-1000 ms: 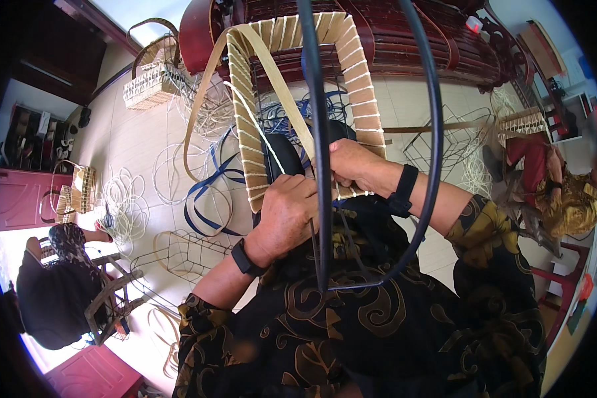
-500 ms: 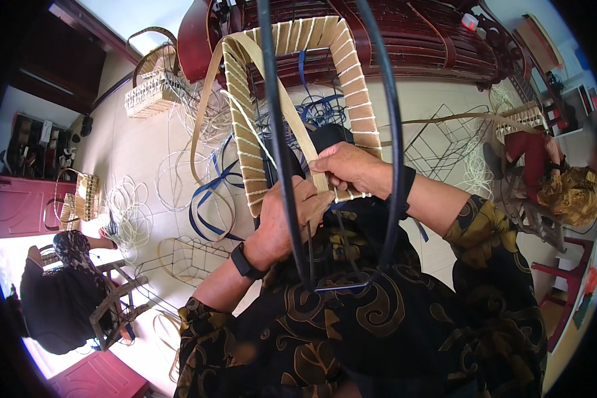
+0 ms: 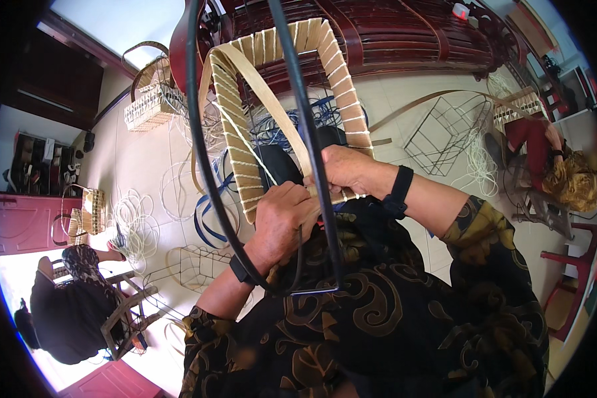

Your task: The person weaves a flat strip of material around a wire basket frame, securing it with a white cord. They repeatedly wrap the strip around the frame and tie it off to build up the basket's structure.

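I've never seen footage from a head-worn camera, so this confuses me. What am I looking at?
There is no machine here, just a person's two bare hands, seen from a camera on their head, looking down. Its fisheye lens bends straight edges. The left hand closes on a flat tan strip slanting from the far-left corner of a rectangular, tan-wrapped frame bound with white cord. The right hand is beside it, but a black curved bar partly hides its grip. On the pale tiled floor lie tangles of white cord, flat blue strips and open frames of dark wire.
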Motion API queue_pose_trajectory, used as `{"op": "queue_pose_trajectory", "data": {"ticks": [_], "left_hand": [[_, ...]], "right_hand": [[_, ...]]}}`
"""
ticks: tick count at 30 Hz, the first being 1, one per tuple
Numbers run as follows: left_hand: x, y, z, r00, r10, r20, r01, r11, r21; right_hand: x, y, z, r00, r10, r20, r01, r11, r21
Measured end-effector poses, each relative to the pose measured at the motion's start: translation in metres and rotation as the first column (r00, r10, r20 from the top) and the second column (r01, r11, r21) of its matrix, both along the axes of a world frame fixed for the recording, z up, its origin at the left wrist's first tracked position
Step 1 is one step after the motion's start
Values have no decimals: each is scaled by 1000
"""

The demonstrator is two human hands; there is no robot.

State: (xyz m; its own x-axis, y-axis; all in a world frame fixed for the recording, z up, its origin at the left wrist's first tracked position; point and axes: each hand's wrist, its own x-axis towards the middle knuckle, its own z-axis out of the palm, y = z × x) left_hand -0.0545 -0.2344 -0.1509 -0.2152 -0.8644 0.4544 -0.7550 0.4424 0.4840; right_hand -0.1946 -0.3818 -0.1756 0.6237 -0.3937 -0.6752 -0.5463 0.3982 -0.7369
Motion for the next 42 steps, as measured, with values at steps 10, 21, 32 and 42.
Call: {"op": "queue_pose_trajectory", "data": {"ticks": [10, 21, 32, 42], "left_hand": [[4, -19, 14, 998, -58, -30, 59, 996, 63], [30, -61, 43, 970, 82, -231, 35, 886, 462], [9, -100, 67, 936, 284, -209, -50, 693, 719], [-110, -114, 90, 978, -117, -174, 195, 812, 550]], "right_hand": [[10, -13, 5, 984, 156, -87, -177, 921, -347], [-83, -24, 88, 935, -64, 350, 321, 577, -751], [-179, 3, -12, 809, -449, 380, 580, 719, -383], [-188, 62, -32, 757, -535, 375, 650, 562, -511]]}}
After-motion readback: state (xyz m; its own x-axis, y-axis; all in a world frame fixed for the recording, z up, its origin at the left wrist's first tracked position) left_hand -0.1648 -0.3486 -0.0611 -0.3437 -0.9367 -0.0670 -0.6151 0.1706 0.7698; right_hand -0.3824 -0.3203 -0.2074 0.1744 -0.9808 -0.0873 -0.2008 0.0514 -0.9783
